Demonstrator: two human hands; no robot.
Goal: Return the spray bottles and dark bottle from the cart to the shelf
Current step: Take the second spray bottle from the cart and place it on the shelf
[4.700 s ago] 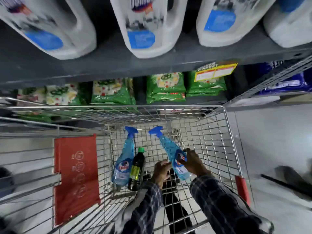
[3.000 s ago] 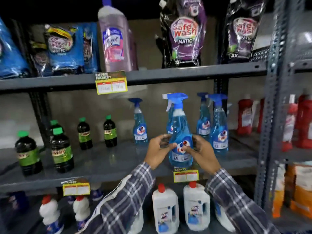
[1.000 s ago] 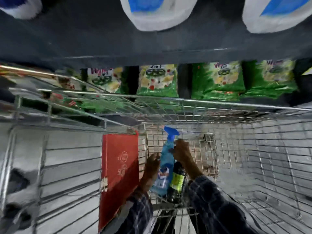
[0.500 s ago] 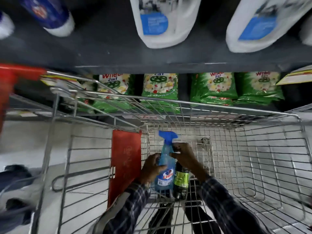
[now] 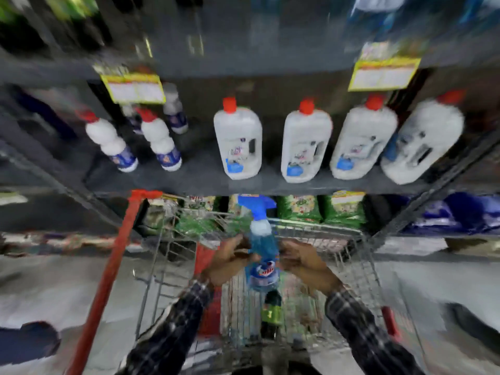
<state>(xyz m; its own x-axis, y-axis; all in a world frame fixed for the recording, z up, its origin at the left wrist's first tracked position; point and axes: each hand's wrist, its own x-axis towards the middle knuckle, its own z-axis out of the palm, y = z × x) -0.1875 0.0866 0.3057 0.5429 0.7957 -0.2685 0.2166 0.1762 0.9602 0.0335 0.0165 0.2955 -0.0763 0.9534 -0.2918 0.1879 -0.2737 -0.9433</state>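
Left hand (image 5: 230, 259) and right hand (image 5: 300, 259) closed on either side of an upright spray bottle (image 5: 262, 250), raised above the cart (image 5: 359, 266). Dark bottle (image 5: 272, 312) lying in the cart, directly below the spray bottle. White jugs (image 5: 238, 142) on the shelf (image 5: 189, 180) beyond the cart.

Grey metal shelving (image 5: 205, 182) is stocked with white red-capped jugs (image 5: 238, 142); pale floor (image 5: 54, 288) is seen below.
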